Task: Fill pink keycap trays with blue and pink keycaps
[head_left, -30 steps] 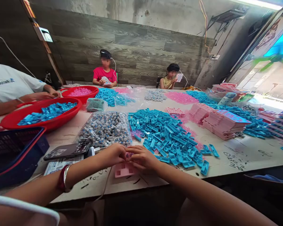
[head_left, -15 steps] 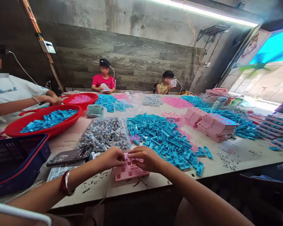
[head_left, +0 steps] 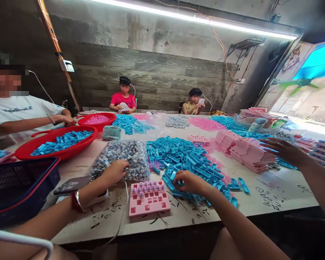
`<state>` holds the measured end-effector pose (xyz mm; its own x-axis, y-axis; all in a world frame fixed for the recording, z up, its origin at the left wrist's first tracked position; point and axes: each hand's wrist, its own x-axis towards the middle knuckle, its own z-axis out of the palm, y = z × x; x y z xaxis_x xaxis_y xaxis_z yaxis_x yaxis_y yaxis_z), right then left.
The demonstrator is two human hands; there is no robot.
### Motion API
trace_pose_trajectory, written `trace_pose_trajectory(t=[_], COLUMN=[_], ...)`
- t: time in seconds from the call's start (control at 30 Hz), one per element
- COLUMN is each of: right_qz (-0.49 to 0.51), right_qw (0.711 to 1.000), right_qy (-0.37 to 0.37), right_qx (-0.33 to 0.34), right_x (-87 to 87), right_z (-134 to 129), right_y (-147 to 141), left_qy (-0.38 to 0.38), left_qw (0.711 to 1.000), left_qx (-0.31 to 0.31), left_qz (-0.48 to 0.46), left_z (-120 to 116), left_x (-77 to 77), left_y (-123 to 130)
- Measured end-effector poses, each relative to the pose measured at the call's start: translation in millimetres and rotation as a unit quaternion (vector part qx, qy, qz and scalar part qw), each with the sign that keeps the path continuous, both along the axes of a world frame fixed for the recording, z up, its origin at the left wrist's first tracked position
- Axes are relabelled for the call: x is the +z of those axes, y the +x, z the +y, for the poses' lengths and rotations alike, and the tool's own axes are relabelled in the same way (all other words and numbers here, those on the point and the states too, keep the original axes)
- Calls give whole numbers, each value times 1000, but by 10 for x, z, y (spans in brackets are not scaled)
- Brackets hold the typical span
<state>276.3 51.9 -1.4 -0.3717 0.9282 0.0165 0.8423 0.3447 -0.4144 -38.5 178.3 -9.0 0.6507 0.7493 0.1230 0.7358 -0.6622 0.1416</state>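
Observation:
A pink board (head_left: 149, 207) with square holes lies near the table's front edge; small clear-and-blue pieces sit in its upper rows. My left hand (head_left: 117, 172) is at the bag of small grey, white and blue parts (head_left: 132, 153), fingers curled down; what they hold, if anything, is hidden. To the right of the board, my right hand (head_left: 188, 182) is over the near edge of the heap of blue trays (head_left: 184, 155). Its fingers are bent together, and whatever is between them cannot be made out. Neither hand touches the board.
Red basins (head_left: 21, 153) and a dark blue basket (head_left: 18, 191) stand at the left, a phone (head_left: 70, 185) beside them. Stacked pink boards (head_left: 249, 153) are on the right, where another person's hand (head_left: 287, 150) reaches in. Three people sit around the table.
Both hands have left the pink board, the left toward the bag and the right toward the blue heap. Another person's hand has come in at the right. The view has tilted up slightly.

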Motion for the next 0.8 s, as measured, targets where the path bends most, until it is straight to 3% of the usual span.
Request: trace_pose_trajectory(t=[0.17,0.63,0.8], right_qz=[17,-14,-32], right_qw=[1000,1000,999], right_qy=[6,20,39], right_qx=[8,-2,-4], right_x=[-45,-59,-94], right_z=[19,-9,-6], right_y=[18,29,59], left_qy=[5,37,17], left_qw=[1000,997,998], left_qx=[-14,41,50], left_qz=[12,51,32], left_z=[33,22,-14], left_x=[-28,35,197], left_y=[83,33,47])
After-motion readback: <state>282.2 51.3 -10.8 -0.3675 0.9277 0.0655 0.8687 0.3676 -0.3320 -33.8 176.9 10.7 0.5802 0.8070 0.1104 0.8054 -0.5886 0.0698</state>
